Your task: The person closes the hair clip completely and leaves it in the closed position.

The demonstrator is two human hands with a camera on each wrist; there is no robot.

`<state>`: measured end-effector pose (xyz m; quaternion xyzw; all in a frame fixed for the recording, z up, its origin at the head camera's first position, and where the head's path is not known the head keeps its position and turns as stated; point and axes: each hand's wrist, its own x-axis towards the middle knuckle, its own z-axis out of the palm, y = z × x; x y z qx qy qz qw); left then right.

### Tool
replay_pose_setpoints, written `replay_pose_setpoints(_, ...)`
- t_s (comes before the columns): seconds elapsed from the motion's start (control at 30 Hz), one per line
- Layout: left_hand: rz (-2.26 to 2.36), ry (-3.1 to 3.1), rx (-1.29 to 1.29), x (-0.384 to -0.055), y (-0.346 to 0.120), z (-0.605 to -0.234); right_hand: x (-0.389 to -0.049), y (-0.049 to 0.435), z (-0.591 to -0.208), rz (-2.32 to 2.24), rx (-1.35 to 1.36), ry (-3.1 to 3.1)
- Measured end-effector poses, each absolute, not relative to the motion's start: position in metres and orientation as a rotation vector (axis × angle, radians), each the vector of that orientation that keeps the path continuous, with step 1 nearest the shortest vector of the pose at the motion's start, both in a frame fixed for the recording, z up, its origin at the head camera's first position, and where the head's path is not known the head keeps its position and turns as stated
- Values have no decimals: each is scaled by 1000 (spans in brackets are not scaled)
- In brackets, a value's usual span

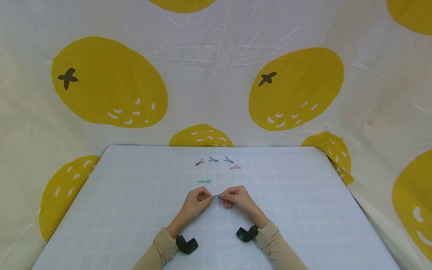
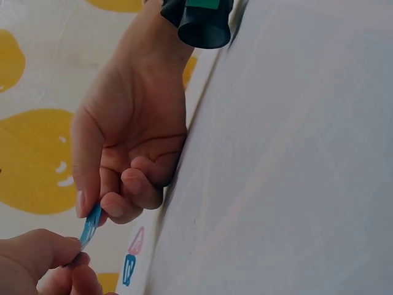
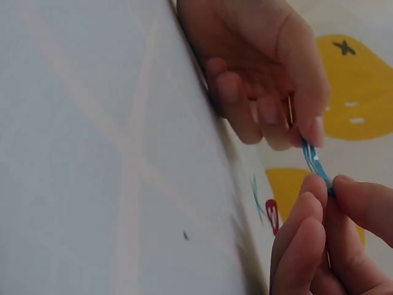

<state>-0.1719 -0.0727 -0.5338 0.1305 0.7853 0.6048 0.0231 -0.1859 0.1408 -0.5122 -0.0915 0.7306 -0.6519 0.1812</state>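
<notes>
One blue clip (image 1: pixel 217 197), held above table (image 1: pixel 118 210) at both ends. Left hand (image 1: pixel 197 199) pinches its left end, thumb against finger; right hand (image 1: pixel 237 196) pinches its right end. Just beyond blue clip, slightly to left: teal clip (image 1: pixel 204 181). Farther beyond blue clip: red clip (image 1: pixel 200 162) to left, two bluish clips (image 1: pixel 213 160), pink clip (image 1: pixel 235 167) to right. On near side of blue clip: two black cameras (image 1: pixel 247 234), beige sleeves (image 1: pixel 280 243).
</notes>
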Motion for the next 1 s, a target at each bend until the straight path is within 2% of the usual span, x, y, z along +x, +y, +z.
replay_pose_setpoints(0.27,1979,2427,450,-171,-72,-533,-185,142,-508,-1889,-224,2000)
replay_pose_setpoints(0.7,1915,2623,746,-174,-81,-528,-178,135,-492,-2004,-206,1878)
replay_pose_setpoints(1.0,1800,2671,819,-175,-91,-512,-175,130,-483,-2031,-302,1972)
